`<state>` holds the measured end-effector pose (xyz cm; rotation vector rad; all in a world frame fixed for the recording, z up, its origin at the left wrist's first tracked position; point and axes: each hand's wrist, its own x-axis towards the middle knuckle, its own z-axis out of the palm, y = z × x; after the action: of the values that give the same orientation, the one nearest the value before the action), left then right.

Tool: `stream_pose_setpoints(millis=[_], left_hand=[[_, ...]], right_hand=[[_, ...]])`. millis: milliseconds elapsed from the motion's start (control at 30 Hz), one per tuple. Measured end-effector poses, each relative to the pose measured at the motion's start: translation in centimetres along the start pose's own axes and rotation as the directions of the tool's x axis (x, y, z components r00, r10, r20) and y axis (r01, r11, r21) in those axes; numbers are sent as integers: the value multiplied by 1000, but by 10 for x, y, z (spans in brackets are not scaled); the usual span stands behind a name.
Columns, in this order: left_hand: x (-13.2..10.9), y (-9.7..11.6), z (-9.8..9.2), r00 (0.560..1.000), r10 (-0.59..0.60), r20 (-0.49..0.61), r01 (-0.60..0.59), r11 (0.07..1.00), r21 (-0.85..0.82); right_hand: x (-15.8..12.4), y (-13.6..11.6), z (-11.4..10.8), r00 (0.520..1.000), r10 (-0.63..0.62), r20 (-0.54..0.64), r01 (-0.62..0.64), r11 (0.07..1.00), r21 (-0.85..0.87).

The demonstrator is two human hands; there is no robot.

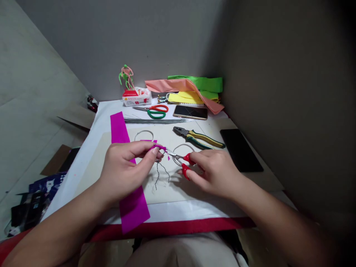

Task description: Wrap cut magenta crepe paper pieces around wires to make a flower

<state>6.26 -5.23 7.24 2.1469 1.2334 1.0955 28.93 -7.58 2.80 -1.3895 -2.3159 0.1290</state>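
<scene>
My left hand (129, 167) pinches a twisted dark wire figure (158, 174) whose upper part is wrapped in magenta paper (160, 147). Two thin wire legs dangle below my fingers. In my right hand (215, 170) are small scissors (185, 163) with red handles, my fingers through the loops. Their blade tips reach the wrapped end, where a small magenta scrap hangs. Whether the blades are fully closed is too small to tell. Under my left hand lies a long magenta paper strip (133, 207). Wire coils (183, 148) rest on the board behind my hands.
Pliers (198, 137), a black flat slab (241, 150), a phone (190, 112) and red-green handled scissors (155, 110) lie farther back. Behind them are straight wires (155, 121), a tissue pack (137, 98), pink and green wire figures (126, 76) and folded coloured paper (191, 87). Walls enclose the back and right.
</scene>
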Motion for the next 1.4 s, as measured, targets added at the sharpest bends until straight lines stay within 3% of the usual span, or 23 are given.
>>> stream_pose_setpoints(millis=[333, 667, 1133, 1400], left_hand=[[-3, 2, 5, 997, -72, -42, 70, 997, -43], [-8, 1, 11, 994, -69, -89, 67, 997, -25], [-9, -2, 11, 994, 78, -79, -69, 991, 112], [-6, -3, 9, 970, 241, -42, -230, 956, 184]], right_hand=[[0, -3, 3, 997, -15, -77, 11, 998, -54], [-3, -7, 3, 989, -46, -143, 27, 991, -134], [-4, 3, -1, 988, -58, -144, 49, 997, -63], [-2, 5, -6, 990, -90, -109, 70, 983, -171]])
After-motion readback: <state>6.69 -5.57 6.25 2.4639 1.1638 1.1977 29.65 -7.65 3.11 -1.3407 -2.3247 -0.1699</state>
